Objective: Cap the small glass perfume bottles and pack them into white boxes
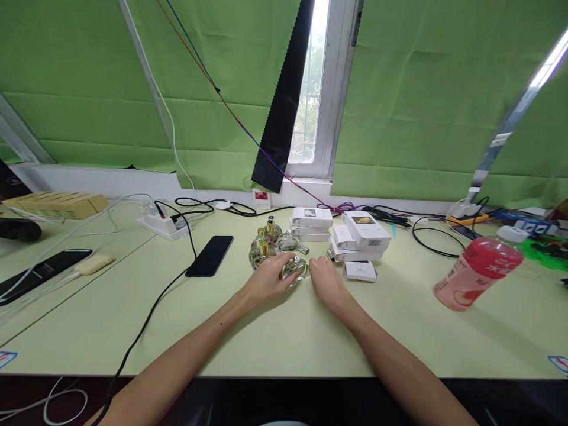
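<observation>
My left hand (pixel 271 272) has its thumb and fingers around a clear, rounded glass perfume bottle (pixel 298 270) on the table. Just to the right, my right hand (pixel 327 280) rests with its fingers curled in. Whatever it holds, if anything, is hidden from view. Beyond my left hand stand several glass bottles with gold-coloured tops (pixel 263 246). Another clear bottle (pixel 287 240) lies behind the one I hold, with a small silver cap (pixel 303 249) beside it. A small white box (pixel 360 271) lies to the right of my right hand.
White boxes are stacked at the back (pixel 311 218) and at the right (pixel 365 228). A black phone (pixel 210 255) lies left, beside a black cable (pixel 155 305) and a power strip (pixel 163 226). A pink drink bottle (pixel 478 272) stands on the right.
</observation>
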Tool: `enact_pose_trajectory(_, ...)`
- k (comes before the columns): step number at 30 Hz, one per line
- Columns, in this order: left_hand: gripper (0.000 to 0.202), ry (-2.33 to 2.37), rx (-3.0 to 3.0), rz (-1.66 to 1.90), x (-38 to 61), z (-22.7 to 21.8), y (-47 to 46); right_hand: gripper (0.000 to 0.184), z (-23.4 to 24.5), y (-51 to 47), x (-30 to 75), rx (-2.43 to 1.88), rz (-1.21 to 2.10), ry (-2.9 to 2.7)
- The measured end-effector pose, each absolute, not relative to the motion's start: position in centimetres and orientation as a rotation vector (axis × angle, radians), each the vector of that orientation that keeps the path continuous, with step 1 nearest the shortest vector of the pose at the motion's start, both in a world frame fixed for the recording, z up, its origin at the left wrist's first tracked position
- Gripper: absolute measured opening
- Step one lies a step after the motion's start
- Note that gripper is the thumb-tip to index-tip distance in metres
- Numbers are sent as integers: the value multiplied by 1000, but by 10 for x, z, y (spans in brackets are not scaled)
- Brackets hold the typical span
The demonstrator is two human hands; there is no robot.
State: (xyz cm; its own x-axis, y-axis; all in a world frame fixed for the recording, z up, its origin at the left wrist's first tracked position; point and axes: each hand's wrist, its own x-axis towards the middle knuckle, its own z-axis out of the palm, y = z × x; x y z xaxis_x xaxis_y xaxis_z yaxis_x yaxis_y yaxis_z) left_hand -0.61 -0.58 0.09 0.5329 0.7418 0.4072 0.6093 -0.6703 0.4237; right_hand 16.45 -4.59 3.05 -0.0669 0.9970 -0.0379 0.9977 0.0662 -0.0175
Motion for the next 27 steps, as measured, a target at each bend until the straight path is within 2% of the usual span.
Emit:
enact_pose_trajectory(6,35,1129,2524,859,-7,-1,-5,38,29,-42,169,2216,-45,2414)
enact_pose_trajectory(11,36,1138,2515,842,-6,-1,-5,41,9,-23,175,2367,10,2796)
enact_pose_trajectory(17,35,1147,2525,830,-6,0,-5,26,-5,-1,179,2233,-24,3503)
enact_pose_trajectory(22,34,1145,2541,834,-6,0,-4,18,0,-3,179,2069,-84,3694)
enact_pose_trajectory(27,36,1147,2542,817,-6,0,-4,21,4,-9,177,1921,-112,3765)
